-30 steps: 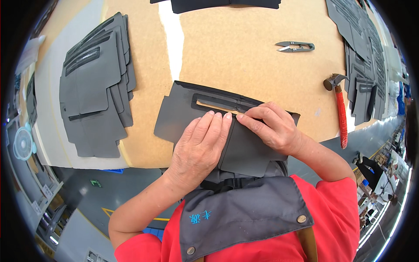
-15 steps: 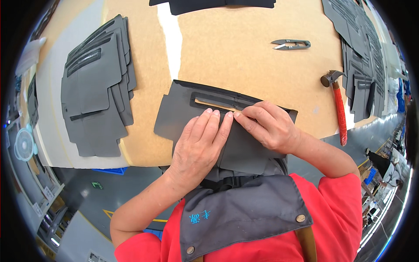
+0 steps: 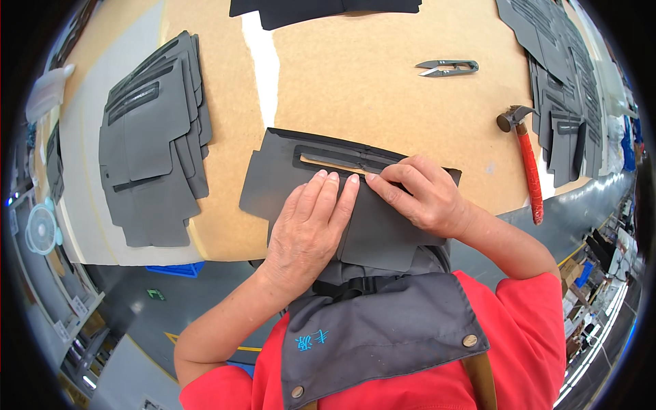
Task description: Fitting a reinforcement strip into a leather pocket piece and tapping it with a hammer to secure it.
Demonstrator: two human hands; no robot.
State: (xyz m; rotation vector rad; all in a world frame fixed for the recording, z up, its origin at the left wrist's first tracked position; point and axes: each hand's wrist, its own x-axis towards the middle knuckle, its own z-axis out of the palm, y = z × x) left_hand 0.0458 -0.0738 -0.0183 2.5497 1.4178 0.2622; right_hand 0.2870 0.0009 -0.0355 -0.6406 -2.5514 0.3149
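Observation:
A dark grey sheet panel (image 3: 263, 183) lies at the table's near edge, between my forearms. Near its far side runs a long narrow slot (image 3: 331, 161) with a black border, and the tan tabletop shows through it. My left hand (image 3: 304, 229) rests flat on the panel, fingers stretched out and their tips along the slot's near border. Close by on the right, my right hand (image 3: 427, 198) has thumb and forefinger pinched at the slot's right end, on the panel's edge strip. Whatever lies beneath those fingertips is hidden.
Stacked grey panels (image 3: 147, 150) lie to the left, and another stack (image 3: 557, 89) stands far right. Thread snips (image 3: 447, 67) and a red-handled hammer (image 3: 528, 164) lie on the right. Black pieces (image 3: 321, 9) sit at the far edge. Below the table is a blue crate (image 3: 176, 269).
The whole view has shifted slightly, so the table items appear a little displaced. Both hands keep nearly the same place on the panel.

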